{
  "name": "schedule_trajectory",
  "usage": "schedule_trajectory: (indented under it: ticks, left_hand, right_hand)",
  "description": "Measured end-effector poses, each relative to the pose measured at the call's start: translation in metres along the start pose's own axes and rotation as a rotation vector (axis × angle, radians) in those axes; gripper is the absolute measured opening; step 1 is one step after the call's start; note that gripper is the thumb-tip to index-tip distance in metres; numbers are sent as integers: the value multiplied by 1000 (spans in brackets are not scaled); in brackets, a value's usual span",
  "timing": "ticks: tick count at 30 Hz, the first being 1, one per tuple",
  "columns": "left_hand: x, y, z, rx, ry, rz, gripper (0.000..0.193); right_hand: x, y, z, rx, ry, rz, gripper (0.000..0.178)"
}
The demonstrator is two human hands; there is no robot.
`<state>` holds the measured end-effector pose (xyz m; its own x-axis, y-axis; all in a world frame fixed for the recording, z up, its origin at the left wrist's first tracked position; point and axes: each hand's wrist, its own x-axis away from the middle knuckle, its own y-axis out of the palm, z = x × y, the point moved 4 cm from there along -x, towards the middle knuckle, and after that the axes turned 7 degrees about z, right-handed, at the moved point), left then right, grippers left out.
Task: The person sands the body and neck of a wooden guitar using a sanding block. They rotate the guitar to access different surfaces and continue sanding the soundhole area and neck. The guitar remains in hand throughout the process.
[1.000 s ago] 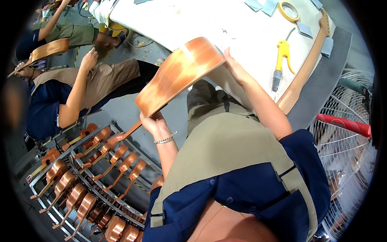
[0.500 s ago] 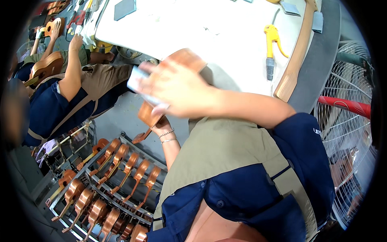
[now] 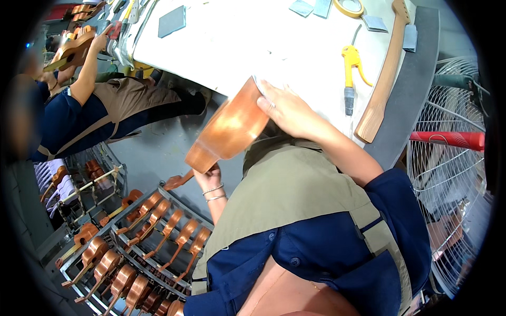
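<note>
The small guitar (image 3: 232, 126) is shiny orange-brown with curved sides.

Left grip (image 3: 207, 177) apart from right grip (image 3: 284, 109)

No lettering, label or number can be read. To the right of the desk (image 3: 295, 47), the red bar (image 3: 466, 140) across the wire fan (image 3: 448, 195) carries a curved outline mark (image 3: 438, 138), too small and faint to make out.

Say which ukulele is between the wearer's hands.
The central ukulele: left hand at its neck end, right hand at its broad end. Other ukuleles show lower left and upper left, many on a rack.
</note>
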<state>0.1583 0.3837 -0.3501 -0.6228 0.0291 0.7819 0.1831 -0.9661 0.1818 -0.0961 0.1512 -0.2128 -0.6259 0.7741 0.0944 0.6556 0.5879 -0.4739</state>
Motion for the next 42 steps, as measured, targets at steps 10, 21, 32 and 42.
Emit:
schedule_trajectory:
  ticks: [10,21,32,42]
  left_hand:
    - [79,135,91,362,448,-640,18]
    - [185,190,76,92,931,-598,44]
    - [266,258,26,76,797,-1139,38]
    - [232,223,52,96,902,-1017,52]
  right_hand:
    - [-43,26,67,-1156,305,117,81]
    - [-35,-52,-31,665,-494,374,71]
    - [-27,-61,-132,739,-678,416,70]
    - [-25,-48,-45,180,-457,336,82]
